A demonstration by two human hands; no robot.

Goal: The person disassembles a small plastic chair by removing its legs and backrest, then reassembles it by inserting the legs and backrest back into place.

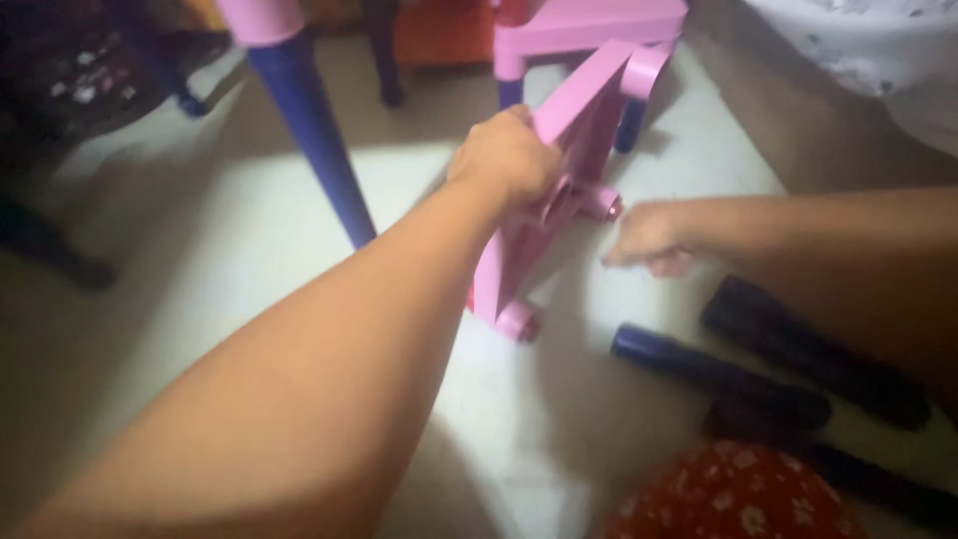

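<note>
Left hand (504, 155) closed over the top edge of a pink plastic seat panel (559, 190), fingers wrapped round the rim, holding it tilted on edge above the pale floor (239, 260). Right hand (649, 240) low beside the panel, just off one of its round leg sockets (602, 205); blurred, fingers curled loosely, apparently holding nothing, though hard to tell for certain. A second socket (519, 321) at the panel's lower corner, close to the floor or resting on it; contact unclear.

Just beyond the right hand, three dark blue plastic legs (718, 371) lying loose on the floor, side by side, near a red flowered cloth (733, 494) at the bottom edge. Further out, a standing chair with a pink seat (589, 25) behind the panel, and another upright blue leg (314, 140) to the left under a pink socket.

Likely trouble, judged from this: a one-handed grip on a thin rim, with the panel slanted, leaves it free to pivot or slip if pushed at the socket. Round legs on a smooth floor prone to rolling away if nudged by the forearm. Dim light and a narrow socket make misalignment probable, and forcing a crooked leg could jam it or pinch fingers against the rim.
</note>
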